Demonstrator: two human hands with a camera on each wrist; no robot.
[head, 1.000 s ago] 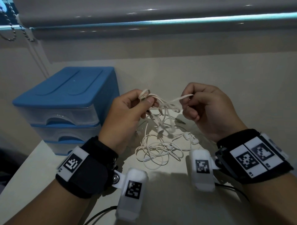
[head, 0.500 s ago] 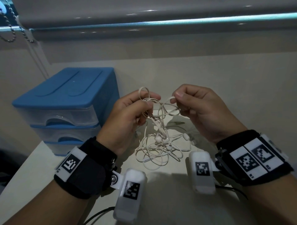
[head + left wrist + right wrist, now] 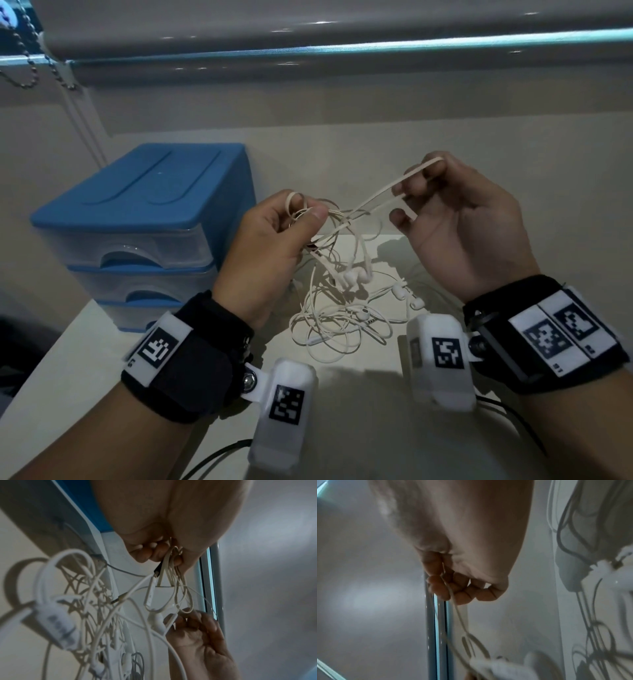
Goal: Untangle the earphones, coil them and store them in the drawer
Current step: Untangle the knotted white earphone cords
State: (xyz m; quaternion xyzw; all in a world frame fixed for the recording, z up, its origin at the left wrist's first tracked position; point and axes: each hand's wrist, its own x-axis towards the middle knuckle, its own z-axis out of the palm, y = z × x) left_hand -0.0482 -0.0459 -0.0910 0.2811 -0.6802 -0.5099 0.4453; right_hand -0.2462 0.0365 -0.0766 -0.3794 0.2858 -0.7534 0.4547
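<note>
A tangle of white earphones (image 3: 337, 301) hangs from both hands and pools on the table (image 3: 376, 428). My left hand (image 3: 301, 214) pinches a bunch of cable loops between thumb and fingers; the same left hand (image 3: 164, 555) grips those loops in the left wrist view, with an inline remote and a plug dangling below. My right hand (image 3: 416, 192) has a flat cable loop hooked around its curled fingers and stretches it up and to the right. In the right wrist view the right hand (image 3: 452, 588) shows the cable running between its fingers. The blue drawer unit (image 3: 137, 219) stands at the left, all its drawers closed.
A wall and a window sill with a roller blind (image 3: 308, 31) rise behind the table. A bead chain (image 3: 24, 65) hangs at the top left. Dark cables (image 3: 219, 455) trail from the wrist cameras over the near table. The table's left edge lies near the drawer unit.
My right hand has moved up and right, away from the left hand, drawing one cable loop taut out of the tangle. The left hand keeps its pinch in about the same place.
</note>
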